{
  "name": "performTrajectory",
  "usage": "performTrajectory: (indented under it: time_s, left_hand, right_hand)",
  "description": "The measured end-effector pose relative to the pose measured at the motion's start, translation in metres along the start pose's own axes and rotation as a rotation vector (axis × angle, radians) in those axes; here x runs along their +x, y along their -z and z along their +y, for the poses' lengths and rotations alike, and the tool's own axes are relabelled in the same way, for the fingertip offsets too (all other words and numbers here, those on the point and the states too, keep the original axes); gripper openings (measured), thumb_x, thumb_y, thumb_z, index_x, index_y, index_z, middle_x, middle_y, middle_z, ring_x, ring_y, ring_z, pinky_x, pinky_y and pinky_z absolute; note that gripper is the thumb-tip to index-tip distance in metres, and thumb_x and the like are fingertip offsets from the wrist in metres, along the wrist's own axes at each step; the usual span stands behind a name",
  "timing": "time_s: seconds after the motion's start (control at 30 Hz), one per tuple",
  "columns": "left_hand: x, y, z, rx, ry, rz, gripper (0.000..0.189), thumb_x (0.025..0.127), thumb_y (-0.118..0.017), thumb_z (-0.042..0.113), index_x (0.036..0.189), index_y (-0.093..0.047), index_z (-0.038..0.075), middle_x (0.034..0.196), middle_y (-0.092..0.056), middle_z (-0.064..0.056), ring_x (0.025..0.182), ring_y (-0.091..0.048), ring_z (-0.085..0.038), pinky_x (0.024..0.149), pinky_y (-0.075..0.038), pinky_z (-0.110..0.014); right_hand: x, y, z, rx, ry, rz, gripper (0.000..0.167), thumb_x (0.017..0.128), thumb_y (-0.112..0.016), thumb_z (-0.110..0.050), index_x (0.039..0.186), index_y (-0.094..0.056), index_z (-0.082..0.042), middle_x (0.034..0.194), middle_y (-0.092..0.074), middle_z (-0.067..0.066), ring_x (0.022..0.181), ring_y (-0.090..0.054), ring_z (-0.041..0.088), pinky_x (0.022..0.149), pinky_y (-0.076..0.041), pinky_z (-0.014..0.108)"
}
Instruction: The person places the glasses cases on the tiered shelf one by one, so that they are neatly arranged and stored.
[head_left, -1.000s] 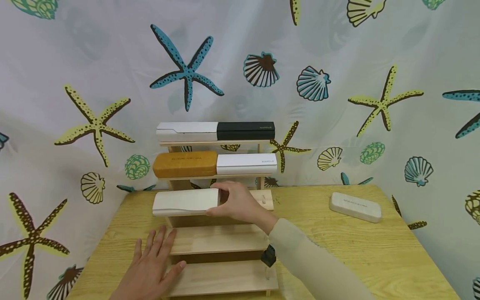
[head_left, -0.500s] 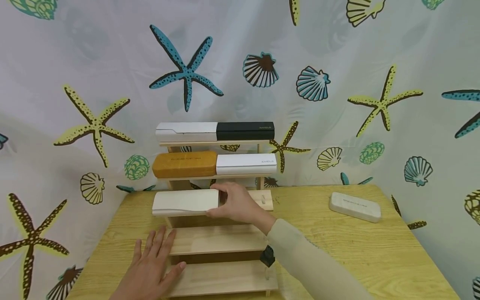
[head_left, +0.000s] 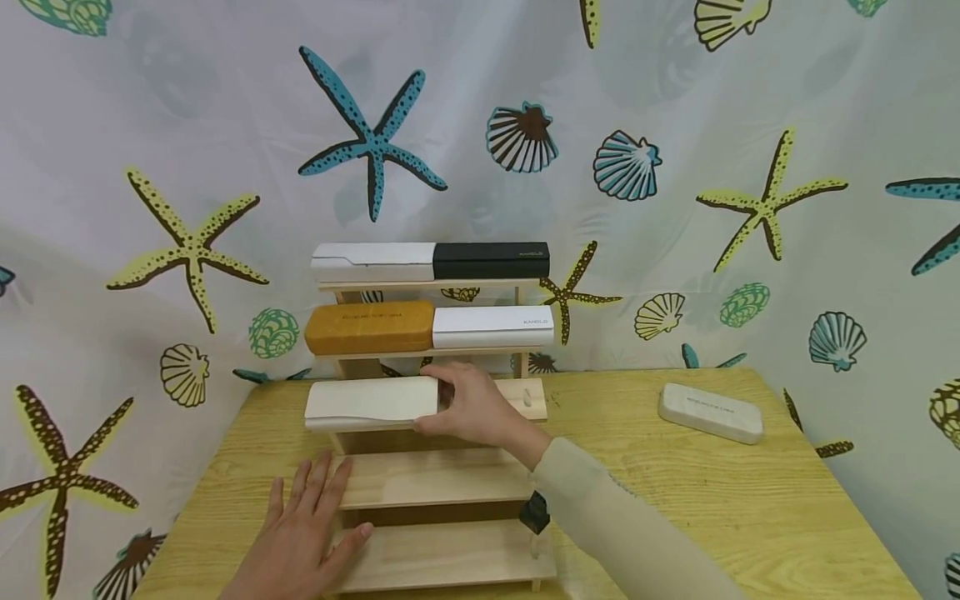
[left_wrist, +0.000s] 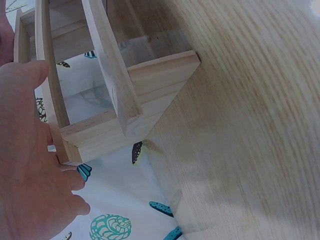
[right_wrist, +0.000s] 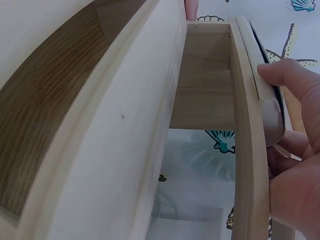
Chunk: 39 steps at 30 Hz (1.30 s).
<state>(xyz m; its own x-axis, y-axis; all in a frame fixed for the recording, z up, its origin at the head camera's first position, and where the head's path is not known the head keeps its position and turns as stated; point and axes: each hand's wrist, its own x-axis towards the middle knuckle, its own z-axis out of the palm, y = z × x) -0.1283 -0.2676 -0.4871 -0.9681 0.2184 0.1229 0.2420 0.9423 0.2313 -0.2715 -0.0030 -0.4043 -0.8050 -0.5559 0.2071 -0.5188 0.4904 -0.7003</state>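
Note:
A cream-white glasses case [head_left: 372, 400] lies on the left half of the middle step of a tiered wooden rack [head_left: 438, 477]. My right hand [head_left: 476, 404] pinches its right end, thumb at the front and fingers behind. In the right wrist view, thumb and fingers span the case [right_wrist: 272, 117] above the step's edge. My left hand [head_left: 300, 529] rests with straight fingers at the left side of the two lower steps. The left wrist view shows that hand [left_wrist: 30, 145] against the rack's side [left_wrist: 165, 82].
Above sit an orange case [head_left: 369, 328] and a white case [head_left: 492, 327]; on the top step, another white case [head_left: 372, 263] beside a black case [head_left: 491, 262]. A pale grey case [head_left: 710, 413] lies on the table [head_left: 675, 517] at right. A patterned curtain [head_left: 480, 75] hangs behind.

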Motion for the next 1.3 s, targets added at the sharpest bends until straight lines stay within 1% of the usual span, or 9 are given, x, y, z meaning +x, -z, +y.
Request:
performTrajectory:
  time_s: [0.2, 0.27, 0.43, 0.53, 0.63, 0.77, 0.93, 1.07, 1.3]
  left_hand:
    - [0.000, 0.001, 0.000, -0.015, 0.008, -0.013, 0.089, 0.104, -0.057, 0.060, 0.170, -0.022, 0.011, 0.171, -0.021, -0.031, 0.154, -0.023, -0.061, 0.113, -0.015, -0.084]
    - [0.000, 0.001, 0.000, -0.024, 0.008, -0.013, 0.090, 0.103, -0.057, 0.060, 0.170, -0.021, 0.012, 0.171, -0.020, -0.032, 0.154, -0.023, -0.061, 0.113, -0.015, -0.084]
    - [0.001, 0.002, 0.000, -0.045, 0.002, -0.010, 0.090, 0.103, -0.058, 0.059, 0.170, -0.021, 0.012, 0.172, -0.019, -0.032, 0.154, -0.021, -0.061, 0.114, -0.015, -0.084]
    - [0.000, 0.001, 0.001, -0.040, -0.004, -0.003, 0.089, 0.103, -0.059, 0.058, 0.170, -0.022, 0.011, 0.172, -0.019, -0.032, 0.154, -0.022, -0.061, 0.113, -0.015, -0.084]
    - [0.000, 0.001, 0.001, -0.033, -0.005, -0.002, 0.089, 0.104, -0.059, 0.057, 0.170, -0.022, 0.010, 0.172, -0.020, -0.032, 0.154, -0.023, -0.060, 0.113, -0.016, -0.084]
    - [0.000, 0.000, 0.001, -0.025, -0.002, -0.001, 0.088, 0.104, -0.058, 0.057, 0.170, -0.021, 0.011, 0.171, -0.020, -0.032, 0.154, -0.023, -0.061, 0.113, -0.016, -0.084]
    - [0.000, -0.001, -0.001, -0.027, -0.011, 0.017, 0.085, 0.105, -0.058, 0.054, 0.170, -0.021, 0.011, 0.171, -0.022, -0.032, 0.153, -0.025, -0.060, 0.113, -0.017, -0.083]
    - [-0.001, -0.001, -0.001, -0.031, -0.012, 0.024, 0.083, 0.106, -0.058, 0.052, 0.168, -0.024, 0.010, 0.171, -0.024, -0.031, 0.153, -0.026, -0.059, 0.113, -0.018, -0.083]
    - [0.000, 0.000, 0.001, -0.037, 0.001, 0.015, 0.084, 0.105, -0.057, 0.055, 0.169, -0.024, 0.010, 0.171, -0.023, -0.030, 0.154, -0.025, -0.059, 0.114, -0.017, -0.083]
  right_hand:
    - [-0.001, -0.001, 0.000, -0.010, 0.010, 0.006, 0.074, 0.083, -0.088, -0.033, 0.148, -0.062, -0.009, 0.128, -0.069, 0.007, 0.104, -0.054, 0.017, 0.090, -0.047, 0.029]
    - [-0.002, -0.001, -0.001, 0.000, 0.001, 0.002, 0.076, 0.082, -0.089, -0.034, 0.149, -0.061, -0.009, 0.132, -0.068, 0.008, 0.108, -0.056, 0.018, 0.094, -0.050, 0.032]
    - [-0.007, 0.002, -0.001, 0.077, -0.053, 0.012, 0.080, 0.082, -0.091, -0.036, 0.151, -0.059, -0.012, 0.145, -0.061, 0.008, 0.117, -0.059, 0.022, 0.099, -0.052, 0.037]
    - [-0.013, 0.005, 0.001, 0.138, -0.072, 0.039, 0.076, 0.083, -0.091, -0.037, 0.150, -0.061, -0.015, 0.141, -0.063, 0.005, 0.111, -0.060, 0.021, 0.094, -0.052, 0.033]
    - [-0.021, 0.009, 0.005, 0.181, -0.053, 0.065, 0.068, 0.087, -0.089, -0.036, 0.147, -0.064, -0.017, 0.139, -0.066, 0.003, 0.114, -0.064, 0.021, 0.097, -0.055, 0.032]
    - [-0.036, 0.018, 0.010, 0.245, -0.022, 0.085, 0.054, 0.093, -0.083, -0.032, 0.141, -0.068, -0.013, 0.134, -0.070, 0.007, 0.118, -0.068, 0.024, 0.100, -0.057, 0.036]
    - [-0.057, 0.035, 0.022, 0.319, -0.014, 0.077, 0.041, 0.097, -0.077, -0.025, 0.133, -0.072, -0.004, 0.124, -0.074, 0.012, 0.109, -0.070, 0.021, 0.095, -0.059, 0.032]
    - [-0.078, 0.057, 0.038, 0.360, -0.050, 0.077, 0.034, 0.099, -0.075, -0.023, 0.127, -0.074, -0.003, 0.119, -0.076, 0.010, 0.104, -0.071, 0.014, 0.090, -0.059, 0.026]
    - [-0.122, 0.098, 0.085, 0.376, -0.163, 0.165, 0.031, 0.100, -0.075, -0.027, 0.125, -0.076, -0.007, 0.124, -0.075, 0.020, 0.103, -0.075, 0.011, 0.093, -0.061, 0.031]
